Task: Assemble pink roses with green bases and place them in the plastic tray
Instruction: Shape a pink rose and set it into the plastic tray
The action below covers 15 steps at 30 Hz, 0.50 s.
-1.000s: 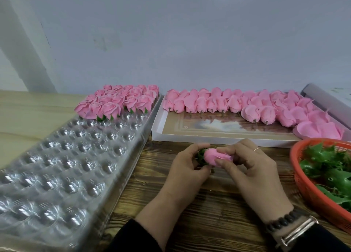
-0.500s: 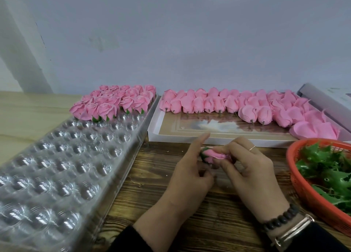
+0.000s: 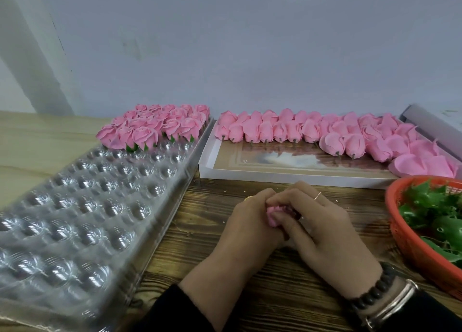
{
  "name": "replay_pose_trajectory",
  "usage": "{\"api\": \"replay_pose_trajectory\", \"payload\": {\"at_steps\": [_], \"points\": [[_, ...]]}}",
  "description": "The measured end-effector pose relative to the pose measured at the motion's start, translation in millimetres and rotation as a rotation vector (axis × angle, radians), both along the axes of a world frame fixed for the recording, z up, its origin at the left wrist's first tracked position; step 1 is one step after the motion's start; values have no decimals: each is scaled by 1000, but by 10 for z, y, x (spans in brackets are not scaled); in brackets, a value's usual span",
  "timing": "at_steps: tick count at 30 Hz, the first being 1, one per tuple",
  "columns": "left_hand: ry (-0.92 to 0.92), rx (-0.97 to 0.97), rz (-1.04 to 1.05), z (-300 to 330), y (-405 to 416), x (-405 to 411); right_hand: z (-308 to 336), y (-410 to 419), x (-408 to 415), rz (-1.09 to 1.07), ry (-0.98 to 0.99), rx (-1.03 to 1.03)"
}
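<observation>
A pink rose (image 3: 273, 216) sits between both hands at the middle of the wooden table, mostly covered by fingers; its green base is hidden. My left hand (image 3: 246, 221) curls round it from the left and my right hand (image 3: 322, 228) grips it from the right. The clear plastic tray (image 3: 82, 206) with round cups lies at the left. Several finished pink roses with green bases (image 3: 155, 125) fill its far rows. Loose pink rose heads (image 3: 312, 131) lie in a row at the back of a white box (image 3: 287, 178).
An orange basket (image 3: 410, 236) of green leaf bases (image 3: 435, 209) stands at the right edge. A grey-lilac box lid (image 3: 435, 129) lies at the far right. A pale wall closes the back. Bare wood shows under and in front of my hands.
Both hands have closed in over the rose and drawn together, so the flower is now almost covered. The left index finger, raised half a second ago, is folded down.
</observation>
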<state>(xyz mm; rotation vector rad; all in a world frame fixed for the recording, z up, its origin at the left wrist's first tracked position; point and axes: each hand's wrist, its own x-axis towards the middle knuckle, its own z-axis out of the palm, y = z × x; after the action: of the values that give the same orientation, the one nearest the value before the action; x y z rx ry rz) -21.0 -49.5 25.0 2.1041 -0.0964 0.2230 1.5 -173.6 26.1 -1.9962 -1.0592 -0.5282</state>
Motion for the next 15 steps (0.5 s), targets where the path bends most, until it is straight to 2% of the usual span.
{"api": "replay_pose_trajectory", "payload": {"at_steps": [2,5,7,10,12,15], "points": [[-16,-67,-41,11,8,-3,8,6,-14,5,-37,-23],[70,-148,-100,40,28,-23,12,6,-38,-6,4,27],[121,-375,-122,42,38,-13,15,11,-51,-26,49,156],[159,-768,-35,31,52,7,1,14,-52,-95,86,335],[150,-935,16,58,52,21,-17,28,-45,-129,135,376],[170,-1123,10,69,41,41,-61,86,-62,-81,267,315]]}}
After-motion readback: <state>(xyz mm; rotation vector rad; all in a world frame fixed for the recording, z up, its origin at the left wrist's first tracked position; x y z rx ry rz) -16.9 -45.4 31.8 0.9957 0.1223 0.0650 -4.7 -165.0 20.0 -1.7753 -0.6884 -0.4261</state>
